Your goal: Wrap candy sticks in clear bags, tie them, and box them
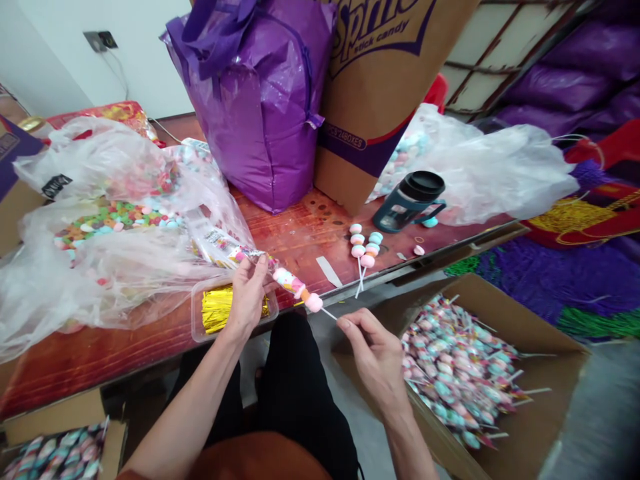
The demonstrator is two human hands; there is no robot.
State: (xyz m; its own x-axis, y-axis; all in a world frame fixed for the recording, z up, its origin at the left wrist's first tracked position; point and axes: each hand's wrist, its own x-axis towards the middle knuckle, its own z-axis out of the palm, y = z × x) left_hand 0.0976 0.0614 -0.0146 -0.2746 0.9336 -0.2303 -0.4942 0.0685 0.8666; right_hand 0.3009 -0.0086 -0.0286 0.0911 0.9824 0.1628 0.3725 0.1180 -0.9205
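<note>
Between my hands, over the table's front edge, is a marshmallow skewer (313, 302) with pastel pieces on a thin white stick. Its upper part sits inside a printed clear wrapper (287, 279). My left hand (249, 290) pinches the far end of the wrapper. The lower end of the stick is gripped by my right hand (373, 350), thumb against fingers. Two unwrapped marshmallow skewers (371, 250) lie crossed on the table, sticks over the edge. Beside my left hand, a clear plastic tub (197, 327) holds gold twist ties (217, 310). Flat printed wrappers (220, 247) lie behind that hand.
Wrapped skewers fill a cardboard box (545, 373) at the right; another box (114, 440) stands lower left. Plastic bags of candy (95, 260) cover the table's left. A purple bag (265, 113), a large carton (360, 127) and a dark mug (407, 203) stand behind.
</note>
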